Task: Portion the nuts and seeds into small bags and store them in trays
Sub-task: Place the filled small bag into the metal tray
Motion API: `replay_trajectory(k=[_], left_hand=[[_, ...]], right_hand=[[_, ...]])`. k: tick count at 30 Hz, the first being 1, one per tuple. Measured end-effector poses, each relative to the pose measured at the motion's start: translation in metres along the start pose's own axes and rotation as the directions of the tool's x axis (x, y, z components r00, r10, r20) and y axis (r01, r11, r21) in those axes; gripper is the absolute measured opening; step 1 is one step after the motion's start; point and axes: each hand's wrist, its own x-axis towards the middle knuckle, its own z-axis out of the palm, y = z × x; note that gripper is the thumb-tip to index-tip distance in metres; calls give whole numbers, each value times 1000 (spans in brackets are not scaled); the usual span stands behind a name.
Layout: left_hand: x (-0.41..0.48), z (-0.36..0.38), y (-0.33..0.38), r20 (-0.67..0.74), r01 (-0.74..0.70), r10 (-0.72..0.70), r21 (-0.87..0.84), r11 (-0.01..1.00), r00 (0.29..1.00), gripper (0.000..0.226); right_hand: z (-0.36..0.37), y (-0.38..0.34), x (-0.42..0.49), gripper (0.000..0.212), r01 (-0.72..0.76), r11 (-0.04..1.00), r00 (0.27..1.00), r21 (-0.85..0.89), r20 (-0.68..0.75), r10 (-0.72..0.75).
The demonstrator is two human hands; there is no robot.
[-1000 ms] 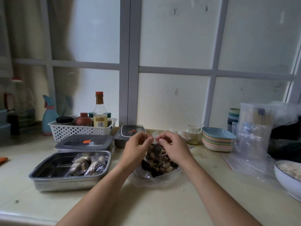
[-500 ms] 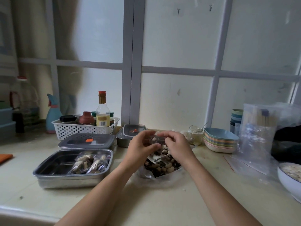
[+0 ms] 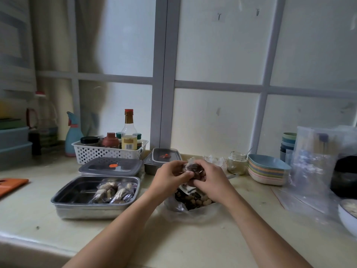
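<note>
My left hand [image 3: 170,176] and my right hand [image 3: 209,177] meet above the counter, both gripping a small clear bag of dark nuts [image 3: 193,167] between their fingers. Directly below them lies a large open plastic bag of mixed nuts and seeds [image 3: 193,201] with a metal spoon handle [image 3: 188,189] poking out. To the left stands an open steel tray [image 3: 71,196] holding two filled small bags [image 3: 114,192].
A grey lidded container [image 3: 110,167] and a smaller one [image 3: 164,158] sit behind the tray. A white basket of bottles [image 3: 108,151] stands at the back left. Stacked bowls [image 3: 267,171], a glass jar [image 3: 236,162], clear bags [image 3: 313,163] and a white bowl [image 3: 347,215] occupy the right.
Both hands have lifted the small bag slightly off the big bag and closed more tightly round it. The camera has tilted up a little.
</note>
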Motion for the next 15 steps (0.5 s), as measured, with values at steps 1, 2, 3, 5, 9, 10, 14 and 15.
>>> replay_trajectory(k=[1, 2, 3, 5, 9, 10, 14, 15], left_hand=[[1, -1, 0, -16, -10, 11, 35, 999, 1000, 53], [1, -2, 1, -38, -18, 20, 65, 998, 999, 45], [2, -2, 4, -57, -26, 32, 91, 995, 998, 39], [2, -3, 11, -91, -29, 42, 143, 989, 995, 31], [-3, -20, 31, -117, 22, 9, 263, 965, 993, 17], [-5, -30, 37, -128, 35, 4, 303, 952, 992, 15], [-18, -87, 58, -121, 126, -83, 407, 905, 989, 9], [-22, -104, 62, -121, 162, -120, 441, 883, 985, 10]], right_hand=[[0, 0, 0, 54, 5, 1000, 1000, -6, -6, -5], [0, -1, 0, 55, 8, 1000, 1000, -9, -16, -8], [0, -1, 0, 57, 6, 1000, 1000, -2, -29, -7], [1, -3, -1, 61, 6, 999, 999, 51, -47, -4], [6, -9, -5, 78, -20, 985, 999, 170, 36, 14], [9, -12, -6, 78, -22, 987, 998, 159, 58, 13], [22, -29, 3, 56, 34, 995, 998, 90, 57, -39], [27, -34, 6, 43, 69, 995, 997, 68, 40, -72]])
